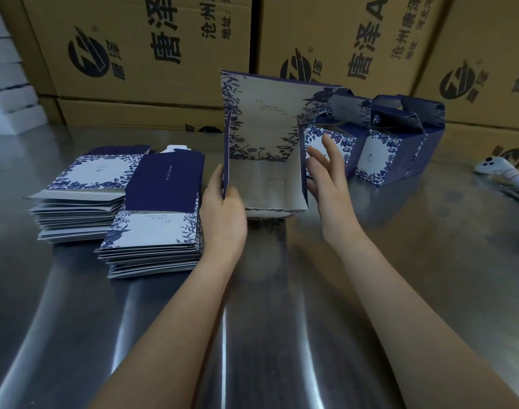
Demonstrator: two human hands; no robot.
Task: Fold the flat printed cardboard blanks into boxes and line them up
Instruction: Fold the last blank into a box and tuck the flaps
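Nearest on the steel counter, toward its left side, lies a thick stack of flat blanks, with a second stack just behind and further left. Both are many sheets deep, so most of the folding looks still to be done.

Mid-counter stands the half-folded box, the piece in hand. Its floor and two side walls are up, its tall printed back panel rises straight, and the top is unclosed. The left grip is clamped on the box's left wall, thumb on the inner edge. The right grip is spread, fingers straight, flat against the outside of the right wall and holding nothing. I judge the walls are being squared before the top flaps and handle get folded.

Beyond, toward the far right, the finished boxes stand side by side, touching, handles up. Two are plain; a third behind them is likely. The line is started but short.

Brown cartons stand along the far edge.
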